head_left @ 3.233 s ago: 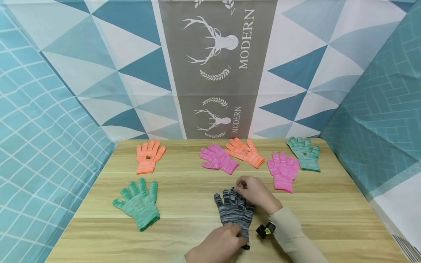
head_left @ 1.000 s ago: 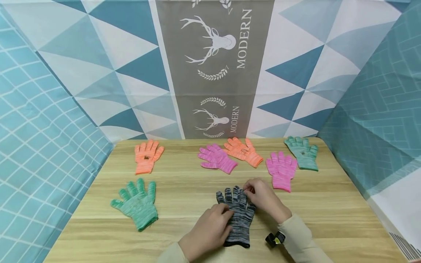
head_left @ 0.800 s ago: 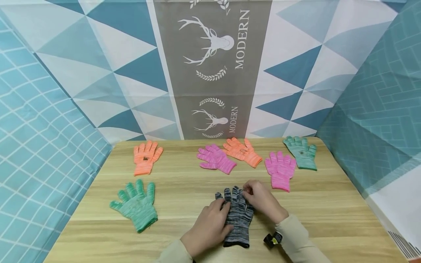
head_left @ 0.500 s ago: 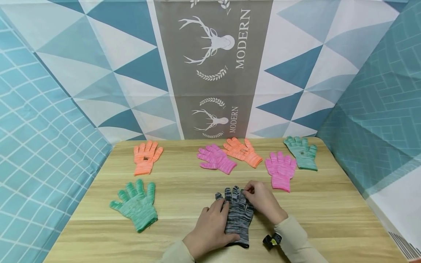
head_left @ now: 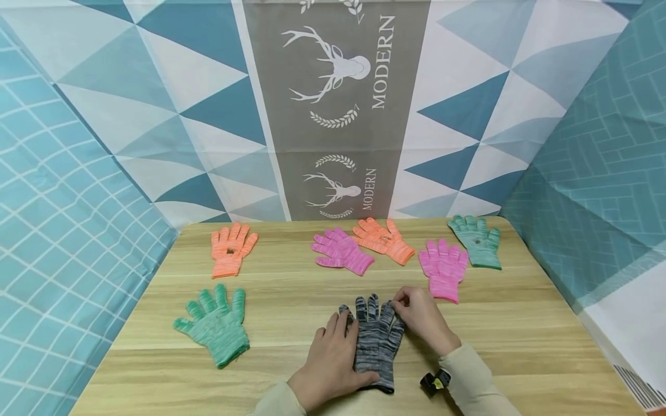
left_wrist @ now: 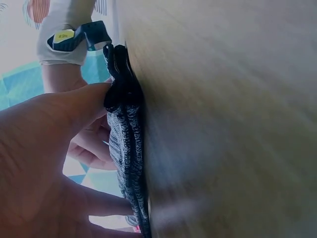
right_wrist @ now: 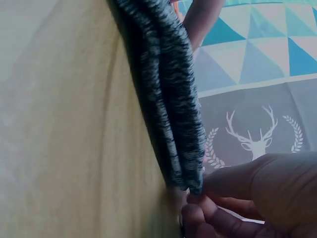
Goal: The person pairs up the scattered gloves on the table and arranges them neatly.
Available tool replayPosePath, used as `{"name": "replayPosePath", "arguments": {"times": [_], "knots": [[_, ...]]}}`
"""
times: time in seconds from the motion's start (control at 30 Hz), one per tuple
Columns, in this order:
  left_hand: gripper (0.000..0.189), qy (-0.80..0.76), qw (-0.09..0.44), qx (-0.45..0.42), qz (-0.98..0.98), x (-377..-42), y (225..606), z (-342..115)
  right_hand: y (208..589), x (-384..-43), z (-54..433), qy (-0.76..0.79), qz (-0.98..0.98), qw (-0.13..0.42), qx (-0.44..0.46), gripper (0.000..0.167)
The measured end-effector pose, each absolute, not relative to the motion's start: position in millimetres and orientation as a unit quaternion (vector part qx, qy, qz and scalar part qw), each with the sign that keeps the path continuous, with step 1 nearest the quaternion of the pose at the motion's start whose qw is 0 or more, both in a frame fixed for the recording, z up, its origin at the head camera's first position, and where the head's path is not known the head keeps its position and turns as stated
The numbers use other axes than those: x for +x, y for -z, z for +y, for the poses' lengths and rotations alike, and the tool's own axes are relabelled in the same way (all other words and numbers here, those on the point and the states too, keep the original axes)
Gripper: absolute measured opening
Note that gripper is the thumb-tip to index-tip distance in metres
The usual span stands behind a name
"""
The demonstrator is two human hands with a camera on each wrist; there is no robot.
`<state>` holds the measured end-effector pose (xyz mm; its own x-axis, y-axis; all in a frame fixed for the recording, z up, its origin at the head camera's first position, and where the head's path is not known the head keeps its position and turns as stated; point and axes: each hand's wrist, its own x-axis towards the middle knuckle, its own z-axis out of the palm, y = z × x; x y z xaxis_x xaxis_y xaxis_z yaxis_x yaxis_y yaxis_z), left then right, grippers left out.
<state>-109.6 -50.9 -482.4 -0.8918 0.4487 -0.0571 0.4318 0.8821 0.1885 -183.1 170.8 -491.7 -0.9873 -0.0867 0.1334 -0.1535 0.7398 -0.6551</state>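
Observation:
A grey-and-black knit glove [head_left: 376, 346] lies on the table near its front, fingers pointing away and dark cuff toward me. My left hand [head_left: 329, 359] rests along the glove's left side, fingers extended onto it and thumb on the cuff. In the left wrist view that thumb [left_wrist: 94, 96] presses the cuff's dark edge. My right hand [head_left: 422, 316] pinches the tip of one of the glove's right-hand fingers. Close up in the right wrist view, thumb and fingertips meet at the end of the knit finger [right_wrist: 190, 148].
Behind lie an orange glove [head_left: 385, 240] beside a pink one [head_left: 343, 251], a second pink glove [head_left: 444, 270] and a teal glove [head_left: 477, 242]. A green glove [head_left: 218, 325] and another orange one [head_left: 232, 251] lie left. Patterned cloth [head_left: 333, 115] stands behind the wooden table [head_left: 281, 312].
My left hand has shifted from the cuff to the glove's left side, its thumb returning to the cuff. My right hand has drawn the pinched glove finger slightly rightward; the glove's fingers are more spread.

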Motion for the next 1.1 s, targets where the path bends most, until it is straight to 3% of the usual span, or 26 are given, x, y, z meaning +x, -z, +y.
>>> {"name": "replayPosePath", "arguments": {"times": [0.6, 0.83, 1.1], "knots": [[0.114, -0.092, 0.071, 0.2, 0.973, -109.3, 483.3, -51.7, 484.8, -182.8, 168.4, -0.363, -0.928, 0.017, 0.081, 0.005], [0.117, -0.102, 0.071, 0.183, 0.975, -109.9, 481.6, -51.3, 478.4, -161.8, 166.9, -0.339, -0.924, 0.036, 0.173, 0.007], [0.118, -0.097, 0.068, 0.179, 0.977, -110.3, 481.7, -50.3, 478.5, -136.7, 164.6, -0.283, -0.928, 0.014, 0.242, 0.01]]}}
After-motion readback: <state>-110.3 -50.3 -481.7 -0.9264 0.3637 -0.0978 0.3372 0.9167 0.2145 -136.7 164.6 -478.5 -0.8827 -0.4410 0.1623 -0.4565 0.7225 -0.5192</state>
